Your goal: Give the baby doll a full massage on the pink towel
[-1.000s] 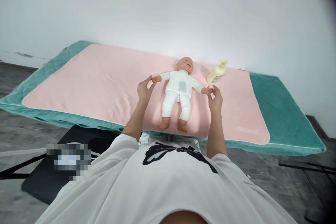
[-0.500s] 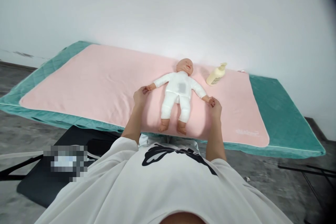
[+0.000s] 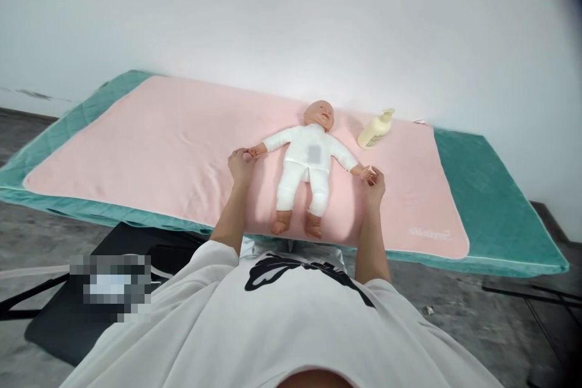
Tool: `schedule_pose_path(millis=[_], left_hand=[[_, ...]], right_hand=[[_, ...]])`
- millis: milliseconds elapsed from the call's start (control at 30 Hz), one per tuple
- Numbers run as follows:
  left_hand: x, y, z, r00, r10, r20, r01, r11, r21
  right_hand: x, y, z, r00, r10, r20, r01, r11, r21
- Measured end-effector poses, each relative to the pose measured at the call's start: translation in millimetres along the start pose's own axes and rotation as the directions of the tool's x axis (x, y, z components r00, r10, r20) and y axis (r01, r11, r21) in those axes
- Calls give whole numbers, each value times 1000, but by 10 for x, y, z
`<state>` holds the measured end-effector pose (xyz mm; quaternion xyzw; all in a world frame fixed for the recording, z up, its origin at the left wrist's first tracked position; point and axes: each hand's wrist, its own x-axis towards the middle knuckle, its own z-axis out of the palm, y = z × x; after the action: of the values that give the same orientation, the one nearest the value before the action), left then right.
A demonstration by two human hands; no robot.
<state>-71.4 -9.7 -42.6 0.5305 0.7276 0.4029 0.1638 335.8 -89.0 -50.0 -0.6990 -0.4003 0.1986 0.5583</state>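
A baby doll (image 3: 309,148) in a white suit lies on its back on a pink mat (image 3: 182,127), arms spread and bare feet towards me. My left hand (image 3: 240,163) is closed around the fingers of the doll's hand on the left side. On the other side, my right hand (image 3: 375,187) pinches the doll's other hand between thumb and fingers. Both doll hands are partly hidden by my own. A cream pump bottle (image 3: 375,130) stands on the mat to the right of the doll's head.
The pink mat covers most of a green quilted bed cover (image 3: 495,194). Behind it rises a white wall (image 3: 291,24). A black chair (image 3: 68,321) with a blurred-out item on it stands at lower left, and black metal legs (image 3: 531,297) show at lower right.
My view has shifted slightly. The fingers of my right hand have moved a little at the doll's hand; both hands stay at the doll's hands, and the doll lies in the same pose.
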Motion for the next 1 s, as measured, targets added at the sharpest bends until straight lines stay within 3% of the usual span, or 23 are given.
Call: schedule_pose_path(millis=[100,233,367,567,733,900,1000], left_hand=[[12,99,-1,1000,-1,-11,-1,986,-165],[107,333,55,991,67,-118,-104,932,-346],[303,605,180,978,86,-191,-163,885,-435],[711,919,466,958,95,-269,-257,696,-671],[1111,1005,780,979,79,-189,-197,615,-764],[1453,1048,1052,992,124,-22,-101,673,-733],[1578,1100,1166,982,151,116,-31,725,-688]], right_hand=[[95,-74,85,998,-8,-60,14,995,99],[315,-239,257,992,-75,-106,96,973,211],[595,-387,456,979,-183,-93,198,961,194],[1012,-464,737,970,-238,-40,237,914,330],[1295,-472,993,979,-190,69,143,892,428],[1567,-477,1241,959,-234,158,163,917,364],[1704,-462,1355,961,-182,209,112,945,309]])
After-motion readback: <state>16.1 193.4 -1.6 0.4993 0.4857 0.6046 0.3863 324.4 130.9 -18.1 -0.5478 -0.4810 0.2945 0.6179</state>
